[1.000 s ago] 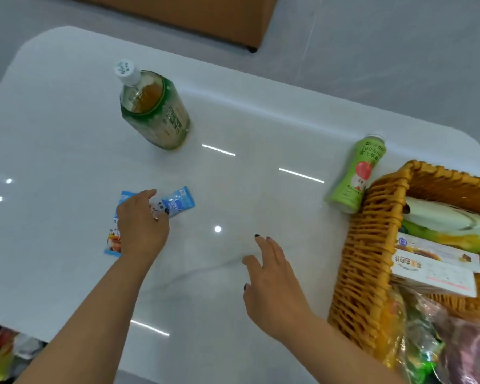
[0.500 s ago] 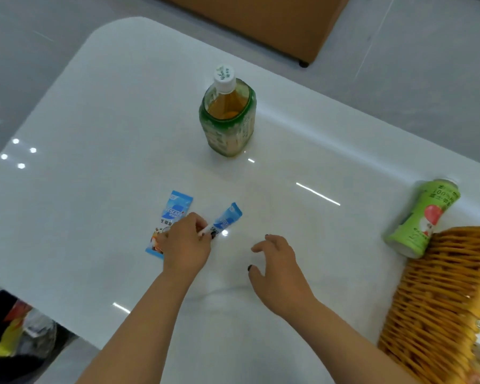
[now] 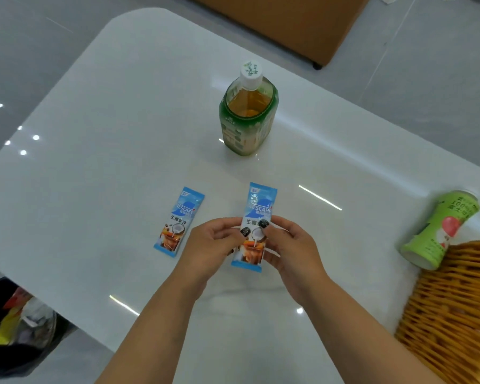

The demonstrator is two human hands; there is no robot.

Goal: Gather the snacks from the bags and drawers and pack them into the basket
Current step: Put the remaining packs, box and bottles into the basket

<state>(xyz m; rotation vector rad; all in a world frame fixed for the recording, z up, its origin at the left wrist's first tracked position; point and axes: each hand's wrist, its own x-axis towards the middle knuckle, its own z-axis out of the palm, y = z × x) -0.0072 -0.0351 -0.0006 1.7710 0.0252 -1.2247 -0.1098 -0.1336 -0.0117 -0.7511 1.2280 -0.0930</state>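
- Left hand (image 3: 209,243) and right hand (image 3: 290,245): both grasp one blue coffee sachet (image 3: 257,225), fingers pinched on its side edges, thumbs on its printed face.
- Held sachet: upright in view; whether its lower edge touches the white tabletop (image 3: 108,167) cannot be told.
- Second sachet (image 3: 178,221): lies flat on the tabletop, just left of the left hand, untouched.
- Tea bottle (image 3: 247,117): stands upright beyond the hands, white cap on, well apart from both sachets.
- Green juice bottle (image 3: 444,230): at the right, its base just beside the wicker basket (image 3: 449,314).
- Basket: at the right edge, only partly in view; contents not visible.
- Dark bin (image 3: 14,325): on the floor, lower left, holding mixed wrappers.
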